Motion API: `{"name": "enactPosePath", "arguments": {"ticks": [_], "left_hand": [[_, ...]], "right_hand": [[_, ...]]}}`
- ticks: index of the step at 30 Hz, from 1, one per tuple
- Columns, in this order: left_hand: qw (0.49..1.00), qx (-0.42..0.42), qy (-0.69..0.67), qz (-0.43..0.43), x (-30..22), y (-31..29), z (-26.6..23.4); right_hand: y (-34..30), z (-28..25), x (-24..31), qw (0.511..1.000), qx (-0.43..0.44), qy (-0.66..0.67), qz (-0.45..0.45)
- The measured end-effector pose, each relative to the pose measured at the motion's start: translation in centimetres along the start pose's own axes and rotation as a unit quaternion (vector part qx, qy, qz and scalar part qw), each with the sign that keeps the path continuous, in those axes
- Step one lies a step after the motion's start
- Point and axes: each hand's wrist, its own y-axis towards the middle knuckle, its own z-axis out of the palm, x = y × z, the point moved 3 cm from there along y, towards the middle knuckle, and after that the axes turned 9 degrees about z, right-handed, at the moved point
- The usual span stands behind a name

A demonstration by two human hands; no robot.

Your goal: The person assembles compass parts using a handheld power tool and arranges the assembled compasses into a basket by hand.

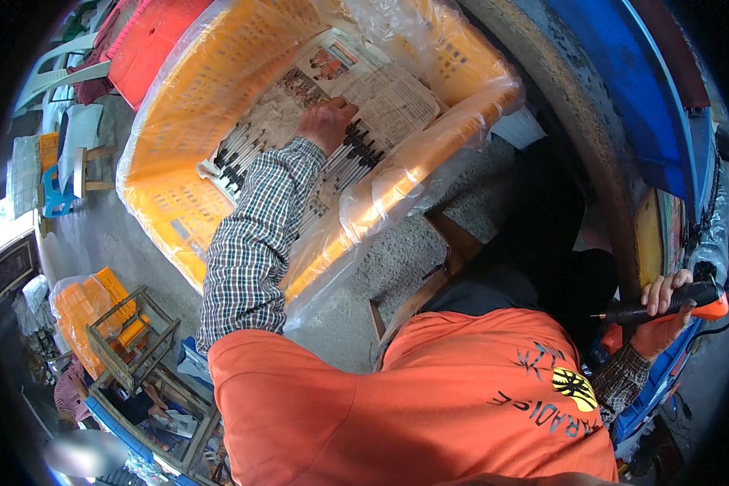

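My left hand (326, 125) reaches into an orange plastic crate (188, 121) lined with clear plastic film. Its fingers are curled down over a sheet of newspaper (393, 93), and whatever they pinch is hidden. Around that hand, thin pale rods with black ends (356, 154) lie in rows on the paper, on both sides of my wrist. Out at the far right, my right hand (662, 312) is wrapped round a black electric screwdriver (640, 311) with an orange rear end. Its thin tip points left, toward my body.
A blue-sided bench with a worn edge (579, 105) curves along the right. A red plastic chair (154, 44) stands behind the crate at upper left. Lower left, there is a wooden frame (130, 356) beside another orange crate (81, 312), and part of another person (142, 402).
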Motion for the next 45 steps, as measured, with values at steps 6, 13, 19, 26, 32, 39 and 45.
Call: {"name": "enactPosePath", "arguments": {"ticks": [6, 13, 19, 26, 32, 39, 45], "left_hand": [[0.999, 0.010, 0.003, -0.034, 0.1, -0.6, -2.8], [0.997, -0.071, 0.011, 0.002, -1.9, -0.2, -6.6], [0.996, -0.077, 0.035, -0.012, -2.1, -0.4, -8.1], [0.991, -0.112, 0.063, -0.029, -0.7, -2.1, -11.6], [0.993, -0.093, 0.058, -0.041, 0.3, -2.9, -10.6], [0.999, -0.033, 0.016, -0.036, 1.5, -2.7, -6.2], [0.996, 0.001, 0.082, -0.047, 2.2, -4.0, -9.8]], "right_hand": [[0.3, 0.1, -0.4, 1.000, 0.015, 0.017, -0.001], [0.4, -0.2, -0.4, 1.000, 0.026, 0.004, -0.004], [0.2, -0.2, -0.4, 1.000, 0.024, -0.006, -0.009], [0.3, -0.5, -0.6, 0.999, 0.031, -0.002, -0.014], [0.1, -0.9, -0.4, 0.999, 0.030, -0.004, -0.016], [0.1, -0.6, -0.6, 0.999, 0.040, 0.005, -0.002], [0.0, -1.1, -0.7, 1.000, 0.011, 0.001, 0.000]]}}
